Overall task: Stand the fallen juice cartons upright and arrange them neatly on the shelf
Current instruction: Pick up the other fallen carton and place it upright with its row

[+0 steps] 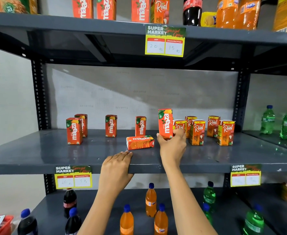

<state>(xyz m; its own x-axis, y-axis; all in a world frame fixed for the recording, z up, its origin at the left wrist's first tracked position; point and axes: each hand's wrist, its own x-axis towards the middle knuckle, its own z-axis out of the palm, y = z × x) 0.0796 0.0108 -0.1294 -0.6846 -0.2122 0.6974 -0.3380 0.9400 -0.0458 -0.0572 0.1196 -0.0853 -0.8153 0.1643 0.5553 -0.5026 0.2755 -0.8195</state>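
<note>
Lower price tags (pixel 73 177) perhaps smudged (figures unreadable), top-shelf cartons (pixel 82 7) cropped above

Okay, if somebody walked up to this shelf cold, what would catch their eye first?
Probably the right hand holding an orange Maaza carton upright, mid-shelf, just above the grey middle shelf. Right beside it to the left, one Maaza carton lying on its side stands out among the upright ones, with the left hand resting on the shelf's front edge below it. Overhead, the yellow price tag on the upper shelf's edge reads 20 and 15.

2 bare forearms and hands, left hand (pixel 116 168) and right hand (pixel 172 146), with no visible sleeves or jewellery.
</note>
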